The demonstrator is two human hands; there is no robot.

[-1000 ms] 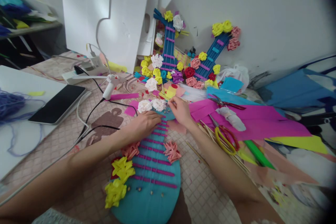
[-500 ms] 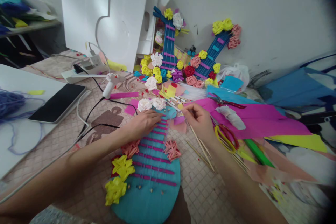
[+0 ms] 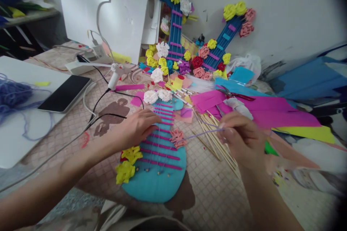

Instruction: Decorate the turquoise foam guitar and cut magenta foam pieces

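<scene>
A turquoise guitar-shaped craft piece (image 3: pixel 154 187) lies flat on the table, crossed by magenta strips and thin purple strings. Yellow paper flowers (image 3: pixel 125 172) and a coral paper flower (image 3: pixel 178 138) sit at its sides, with white flowers (image 3: pixel 165 95) at its far end. My left hand (image 3: pixel 142 124) rests over the left part of the neck, fingers stretched out and palm down. Off to the right, my right hand (image 3: pixel 238 135) is closed in a pinch on purple yarn (image 3: pixel 204 132), which runs slack and in the air toward the guitar.
A white glue gun (image 3: pixel 114 78) stands upright among cables at left. Nearby are a phone (image 3: pixel 65 94) and a purple yarn bundle (image 3: pixel 13 94). Wooden sticks (image 3: pixel 217 140), scissors (image 3: pixel 234 95) and magenta paper (image 3: pixel 282 113) lie at right. Two decorated blue guitars (image 3: pixel 176 39) lean at the back.
My right hand has moved right and toward me, drawing the purple yarn out. My left hand has shifted slightly left along the neck. The view has tilted down.
</scene>
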